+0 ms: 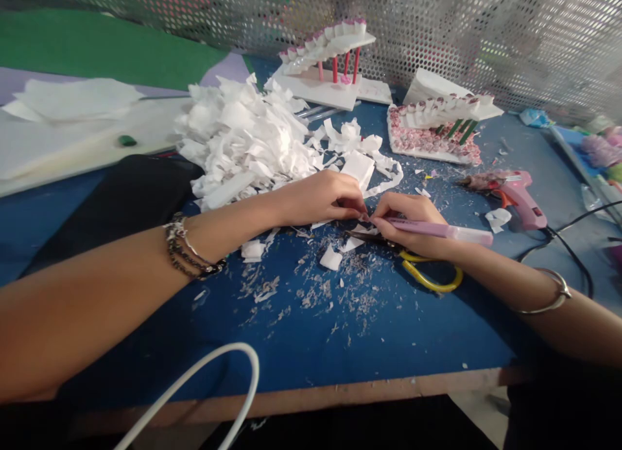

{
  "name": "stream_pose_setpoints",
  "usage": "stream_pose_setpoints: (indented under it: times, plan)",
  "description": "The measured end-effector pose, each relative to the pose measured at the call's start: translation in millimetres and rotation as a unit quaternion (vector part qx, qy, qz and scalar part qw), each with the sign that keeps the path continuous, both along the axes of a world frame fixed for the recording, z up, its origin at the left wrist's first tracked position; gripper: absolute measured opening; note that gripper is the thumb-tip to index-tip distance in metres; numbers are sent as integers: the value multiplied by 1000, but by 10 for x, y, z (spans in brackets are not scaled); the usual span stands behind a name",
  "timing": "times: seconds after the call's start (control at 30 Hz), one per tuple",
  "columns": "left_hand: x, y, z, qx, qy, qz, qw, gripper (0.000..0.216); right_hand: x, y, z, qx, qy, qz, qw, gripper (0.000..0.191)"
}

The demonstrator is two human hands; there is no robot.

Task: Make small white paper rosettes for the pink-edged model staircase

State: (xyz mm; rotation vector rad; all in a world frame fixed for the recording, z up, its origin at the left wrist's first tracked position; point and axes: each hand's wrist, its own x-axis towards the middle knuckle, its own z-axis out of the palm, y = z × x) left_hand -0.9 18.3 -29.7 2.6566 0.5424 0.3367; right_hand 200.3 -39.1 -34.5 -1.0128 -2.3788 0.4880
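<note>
My right hand (408, 220) is closed around a pink marker (437, 229), whose clear cap end points right. Its tip meets the fingertips of my left hand (328, 197), which are pinched together; a tiny piece seems to be between them, too small to name. Beneath my right hand lie scissors with yellow handles (432, 278), their dark blades pointing left. Small white paper scraps (332, 258) are scattered about the blades. Just behind my left hand rises a heap of torn white paper (253, 139).
Two white models on sticks, one with red supports (330, 55) and one with green (440, 116), stand at the back. A pink glue gun (522, 197) with a black cord lies right. A white cable (208, 359) loops at the front edge. Perforated metal (437, 29) closes off the back.
</note>
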Motion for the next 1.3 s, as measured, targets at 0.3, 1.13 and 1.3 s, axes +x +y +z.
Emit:
stream_pose_setpoints:
  times: [0.3,1.13,1.3]
  plan:
    - [-13,5,13,-27,-18,-51,998,18,-1,-12,3,2,27,-18,999,15]
    - [-27,46,-3,-19,-7,-31,999,23,-12,-6,4,3,24,19,1000,11]
    - [-14,35,9,-19,-4,-21,1000,22,-7,-8,5,7,18,27,999,10]
